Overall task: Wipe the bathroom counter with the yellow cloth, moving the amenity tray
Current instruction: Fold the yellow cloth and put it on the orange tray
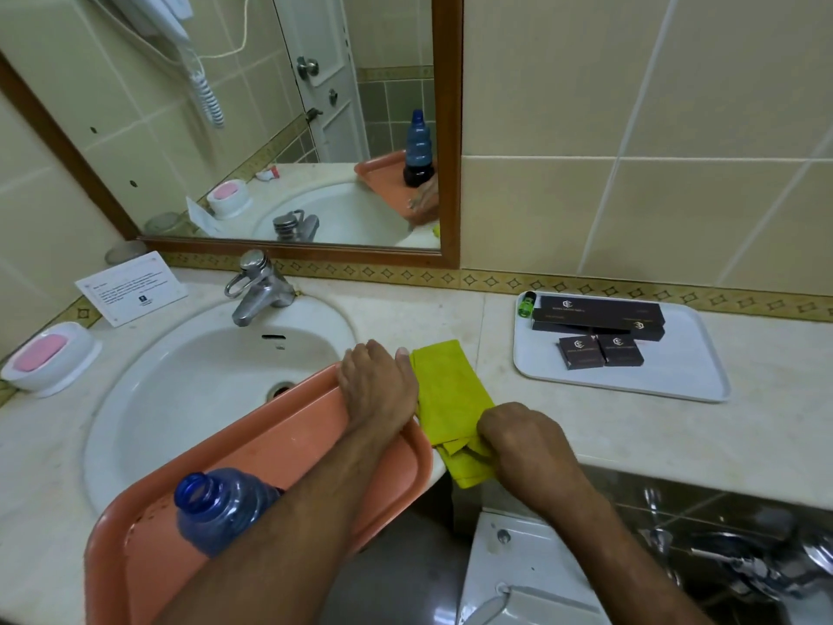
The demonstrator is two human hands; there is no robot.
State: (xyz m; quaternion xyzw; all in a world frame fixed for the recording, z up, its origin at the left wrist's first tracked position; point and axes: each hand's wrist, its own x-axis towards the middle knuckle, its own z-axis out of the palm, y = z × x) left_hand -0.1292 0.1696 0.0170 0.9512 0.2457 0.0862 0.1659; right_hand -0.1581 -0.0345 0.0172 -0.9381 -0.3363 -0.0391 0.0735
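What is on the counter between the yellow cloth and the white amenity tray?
Nothing: in the head view, bare marble counter separates the yellow cloth from the white amenity tray.

The yellow cloth (444,401) is folded into a long strip, lying on the counter (450,318) just right of the sink, its near end drooping over the front edge. The amenity tray (676,381), white and rectangular, sits flat further right near the wall, carrying several black boxes and a small green bottle.
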